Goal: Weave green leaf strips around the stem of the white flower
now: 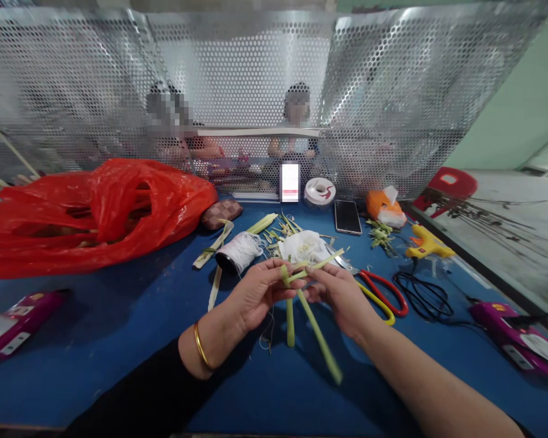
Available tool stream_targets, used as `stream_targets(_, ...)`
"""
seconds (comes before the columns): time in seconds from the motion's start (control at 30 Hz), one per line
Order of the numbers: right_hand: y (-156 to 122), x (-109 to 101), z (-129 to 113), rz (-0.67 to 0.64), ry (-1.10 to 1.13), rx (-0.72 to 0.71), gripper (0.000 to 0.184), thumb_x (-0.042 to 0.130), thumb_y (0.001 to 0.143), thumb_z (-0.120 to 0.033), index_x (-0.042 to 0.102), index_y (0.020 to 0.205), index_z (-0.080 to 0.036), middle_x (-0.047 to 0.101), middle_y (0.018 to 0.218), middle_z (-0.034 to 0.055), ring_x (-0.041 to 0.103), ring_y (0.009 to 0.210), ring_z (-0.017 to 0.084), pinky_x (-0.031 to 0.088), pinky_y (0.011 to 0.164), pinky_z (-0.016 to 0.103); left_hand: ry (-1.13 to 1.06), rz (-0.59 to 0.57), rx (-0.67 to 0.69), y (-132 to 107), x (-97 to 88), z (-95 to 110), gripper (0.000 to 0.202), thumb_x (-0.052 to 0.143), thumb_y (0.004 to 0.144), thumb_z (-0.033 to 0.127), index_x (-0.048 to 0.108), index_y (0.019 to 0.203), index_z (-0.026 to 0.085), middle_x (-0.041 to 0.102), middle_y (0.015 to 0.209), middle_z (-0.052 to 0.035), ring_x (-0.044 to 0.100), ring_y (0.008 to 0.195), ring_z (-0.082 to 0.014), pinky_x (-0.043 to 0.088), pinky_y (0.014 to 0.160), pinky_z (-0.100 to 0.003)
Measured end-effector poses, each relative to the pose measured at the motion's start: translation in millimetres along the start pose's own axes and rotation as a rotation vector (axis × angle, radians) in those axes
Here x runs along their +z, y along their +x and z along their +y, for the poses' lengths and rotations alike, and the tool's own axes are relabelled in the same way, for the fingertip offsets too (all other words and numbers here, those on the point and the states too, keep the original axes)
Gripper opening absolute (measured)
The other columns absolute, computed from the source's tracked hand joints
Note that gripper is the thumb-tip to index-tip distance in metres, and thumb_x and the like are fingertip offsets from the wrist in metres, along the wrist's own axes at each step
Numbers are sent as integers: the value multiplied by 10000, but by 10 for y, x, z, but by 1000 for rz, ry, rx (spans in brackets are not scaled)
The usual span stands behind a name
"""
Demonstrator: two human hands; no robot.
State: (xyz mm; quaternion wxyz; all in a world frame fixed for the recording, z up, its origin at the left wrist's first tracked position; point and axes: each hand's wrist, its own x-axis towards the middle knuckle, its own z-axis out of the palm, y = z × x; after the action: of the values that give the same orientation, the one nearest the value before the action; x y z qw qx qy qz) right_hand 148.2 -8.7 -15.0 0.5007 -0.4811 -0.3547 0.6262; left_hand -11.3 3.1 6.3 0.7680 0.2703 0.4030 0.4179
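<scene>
1. Two-handed pinch, centre, just above blue desk (155, 310).
2. Left hand (258, 293): grips green leaf strips (310, 317) between thumb and fingers, closed to a pinch; wears gold bangle (201, 347) at wrist.
3. Right hand (334, 293): pinches same strips at thumb and index, just beside left; keeps other fingers loosely curled.
4. Strips: cross between fingertips; hang two long ends below, right one slanted and blurred.
5. Just beyond left hand: white thread spool (242, 250), lying on its side.
6. Straight beyond both hands: crumpled white tissue (305, 246), amid leaf scraps (274, 234).
7. Just beside right hand: scissors (365, 278), red and yellow handles, partly hidden.
8. Farther right: yellow glue gun (428, 243), coiled black cable (427, 299), purple box (511, 334).
9. Far edge: checkered pouch (222, 213), ribbon roll (320, 191), dark-screened phone (347, 217), orange tissue pack (386, 208).
10. Left: big red plastic bag (159, 204), second purple device (27, 316) nearer.
11. Behind: perforated metal panel (256, 79), people (296, 143) visible through it.
</scene>
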Motion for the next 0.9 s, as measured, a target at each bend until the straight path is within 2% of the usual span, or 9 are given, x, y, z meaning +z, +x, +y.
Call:
stream_targets(0.1,-20,34,18,12,-80,14,322,739,672,-439,629,751,-147,644,570,-5,577,410,111,425,428,215,-6,-50,-9,3,-15,-2,65,652,809,78,605,821,121,735,914,-102,711,641,-143,567,527,-185)
stream_targets(0.23,-69,36,48,62,-424,-272,349,651,789,-442,493,597,-198,570,477,-32,573,420,129,431,433,228,-71,-51,-20,11,-32,26,64,623,824,71,641,779,113,742,887,-98,703,663,-128,572,583,-178)
stream_targets(0.3,-95,12,48,13,-633,-485,229,585,862,-366,541,707,-203,615,548,-22,609,485,140,455,483,236,-104,-37,-26,20,-42,44,94,590,842,64,670,807,99,739,837,-91,697,664,-120,574,610,-177)
stream_targets(0.37,-107,-20,37,-112,-779,-654,110,498,919,-275,583,921,-205,690,728,7,642,560,135,495,561,247,-132,-20,-37,28,-48,66,124,565,855,58,683,828,84,732,791,-86,693,654,-114,573,612,-171)
stream_targets(0.43,-100,-52,23,-228,-850,-751,190,433,941,-200,559,1083,-214,710,885,25,668,630,123,521,631,248,-153,4,-61,30,-47,90,124,565,856,53,683,825,77,722,748,-77,681,609,-103,566,581,-157)
stream_targets(0.5,-79,-75,16,-264,-902,-824,240,438,925,-153,541,1133,-216,712,940,26,689,719,127,530,679,243,-165,25,-84,26,-41,114,111,574,851,47,680,834,73,714,720,-68,665,563,-91,559,553,-147)
stream_targets(0.6,-44,-91,21,-206,-1039,-989,259,504,874,-131,561,1115,-203,716,900,29,688,793,161,529,683,256,-176,15,-108,21,-34,129,121,560,859,42,679,862,59,712,718,-70,661,549,-90,560,538,-146)
stream_targets(0.77,-16,-99,23,-55,-1220,-1297,111,560,901,-209,663,933,-180,710,860,66,663,750,177,509,654,283,-178,-16,-182,33,-32,95,105,565,856,43,668,842,57,699,712,-75,662,537,-102,558,517,-155)
stream_targets(0.9,-6,-135,6,-38,-1294,-1550,95,598,882,-150,676,918,-191,727,899,63,664,816,175,499,799,331,-213,-27,-245,51,-37,70,102,551,871,52,645,831,64,673,657,-53,650,513,-92,547,514,-138)
